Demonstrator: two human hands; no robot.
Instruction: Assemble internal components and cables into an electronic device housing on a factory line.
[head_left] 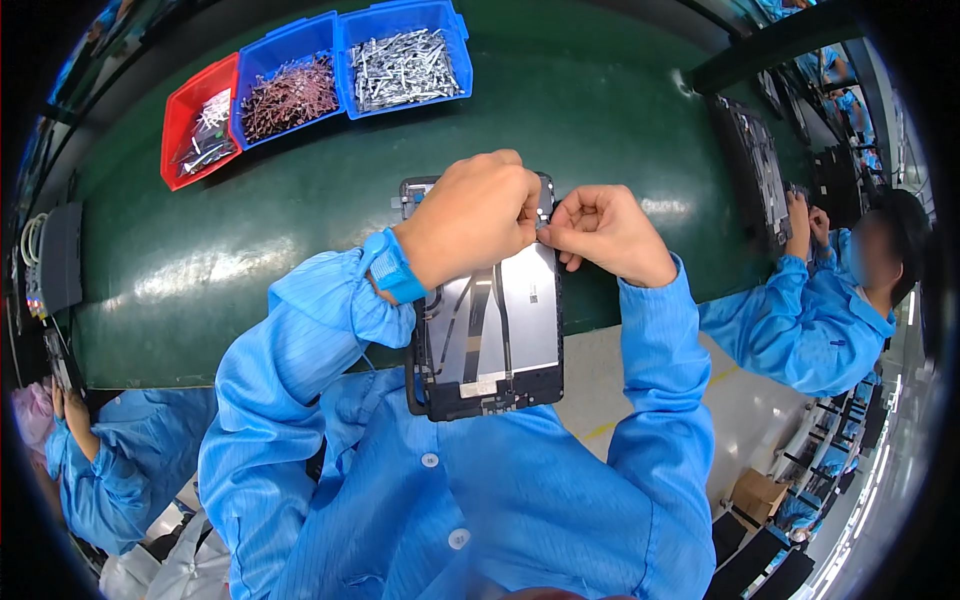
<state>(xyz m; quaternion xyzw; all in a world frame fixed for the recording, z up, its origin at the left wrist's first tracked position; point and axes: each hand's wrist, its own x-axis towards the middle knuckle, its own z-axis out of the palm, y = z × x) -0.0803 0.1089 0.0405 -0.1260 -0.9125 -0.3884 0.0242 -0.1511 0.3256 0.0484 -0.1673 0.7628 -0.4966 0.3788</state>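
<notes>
An opened tablet [535,335] with a black frame, a silver inner panel and dark ribbon cables lies in front of me, its lower end over the table edge. Across its upper part reaches my left hand [478,212], fingers curled and pressed together near the upper right corner. A blue strap [396,268] circles that wrist. From the right side my right hand [612,232] pinches thumb and forefinger together at the tablet's right edge, close to the left fingertips. Whatever lies between the fingers of either hand is too small or hidden to make out.
On the green table [620,110] stand a red bin [172,135] with small white and dark pieces, a blue bin [285,40] of brownish strips and another blue bin [400,15] of silvery strips. Co-workers in blue sit at right [790,330] and left [135,460].
</notes>
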